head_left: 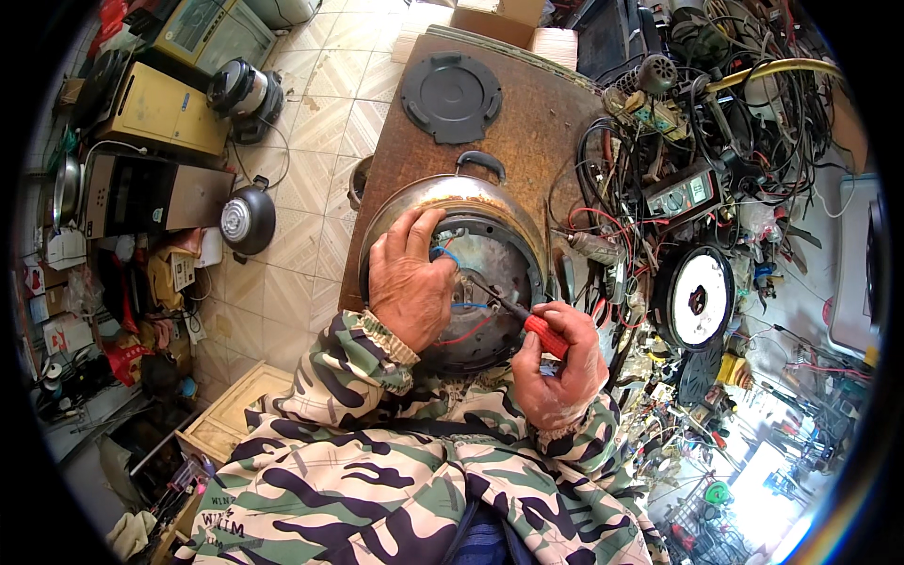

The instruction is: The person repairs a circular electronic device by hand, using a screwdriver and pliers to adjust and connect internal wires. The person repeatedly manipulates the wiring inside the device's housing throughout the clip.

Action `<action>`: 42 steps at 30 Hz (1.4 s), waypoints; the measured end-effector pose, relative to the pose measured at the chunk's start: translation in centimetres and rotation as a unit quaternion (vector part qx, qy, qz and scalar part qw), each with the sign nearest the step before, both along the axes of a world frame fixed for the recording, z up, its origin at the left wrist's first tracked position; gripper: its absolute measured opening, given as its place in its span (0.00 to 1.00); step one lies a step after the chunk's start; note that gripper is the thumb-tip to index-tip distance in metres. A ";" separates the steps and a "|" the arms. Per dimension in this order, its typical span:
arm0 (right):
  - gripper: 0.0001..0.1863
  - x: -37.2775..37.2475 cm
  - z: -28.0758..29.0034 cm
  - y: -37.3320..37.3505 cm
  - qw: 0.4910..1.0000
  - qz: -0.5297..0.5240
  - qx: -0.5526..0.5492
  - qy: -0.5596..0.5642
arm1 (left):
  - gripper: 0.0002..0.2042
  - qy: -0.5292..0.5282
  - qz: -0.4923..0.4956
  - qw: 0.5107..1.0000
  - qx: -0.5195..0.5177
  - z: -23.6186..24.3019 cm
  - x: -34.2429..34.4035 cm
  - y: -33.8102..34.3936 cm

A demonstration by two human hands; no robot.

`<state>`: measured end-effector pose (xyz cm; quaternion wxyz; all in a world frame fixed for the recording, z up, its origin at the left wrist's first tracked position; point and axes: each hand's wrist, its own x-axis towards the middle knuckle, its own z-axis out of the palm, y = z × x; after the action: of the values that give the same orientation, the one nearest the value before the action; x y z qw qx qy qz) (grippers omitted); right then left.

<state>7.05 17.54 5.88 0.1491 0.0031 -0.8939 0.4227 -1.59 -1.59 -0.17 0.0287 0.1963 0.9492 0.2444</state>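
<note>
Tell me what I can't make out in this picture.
All in the head view:
- Left hand: palm turned away, so what it grips is hidden.
- Screwdriver: handle partly behind the right hand's fingers; tip too small to tell whether it touches anything.
- Metal shell: rim partly behind the left hand.
- Meter: reading too small.
- Cardboard box: cut off by the top edge.

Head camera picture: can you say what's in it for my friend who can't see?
The right hand points a red-handled screwdriver into a round metal appliance with red and blue wires, the left hand over its edge. Beyond, a black cover lies on a brown table; cables clutter the right.
</note>
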 end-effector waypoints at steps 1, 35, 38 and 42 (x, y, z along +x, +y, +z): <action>0.24 0.0 0.0 0.0 1.000 -0.001 -0.005 -0.007 | 0.04 -0.002 0.001 1.000 -0.001 0.1 0.0 0.0; 0.23 -0.2 0.1 -0.1 1.000 0.001 -0.011 -0.019 | 0.04 -0.003 0.001 1.000 0.001 0.1 0.0 0.0; 0.23 -0.1 0.0 -0.1 1.000 -0.001 -0.012 -0.022 | 0.04 0.000 0.003 1.000 0.008 -0.1 -0.1 0.1; 0.21 -0.2 0.1 -0.1 1.000 0.003 -0.003 -0.017 | 0.04 -0.003 0.006 1.000 0.009 0.1 -0.1 0.1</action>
<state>6.83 17.40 5.95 0.1329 -0.0014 -0.8951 0.4255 -1.67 -1.47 -0.03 0.0286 0.1904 0.9480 0.2534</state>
